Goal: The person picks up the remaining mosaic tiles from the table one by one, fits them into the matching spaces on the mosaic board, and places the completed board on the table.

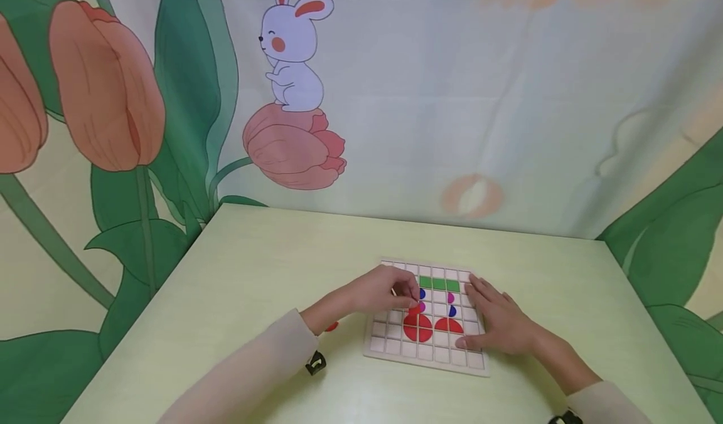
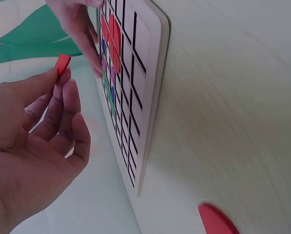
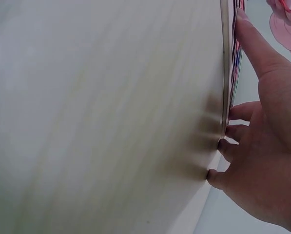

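Observation:
A square white grid board (image 1: 390,346) lies on the table. My left hand (image 1: 388,289) is over its left half, pinching a small flat red piece (image 2: 63,64) between thumb and fingertips. My right hand (image 1: 503,320) rests spread along the board's right edge, its thumb (image 3: 242,15) on the face and the other fingertips at the side. Red pieces form a round shape (image 1: 418,328) on the board, beside a red half-round (image 1: 449,325). Farther up sit a row of green squares (image 1: 439,284) and small blue half-rounds (image 1: 452,311) and magenta half-rounds (image 1: 450,298).
Another red piece (image 2: 216,220) lies on the table left of the board, partly behind my left forearm in the head view. The pale table (image 1: 271,248) runs back to a printed curtain (image 1: 407,98) with tulips and a rabbit.

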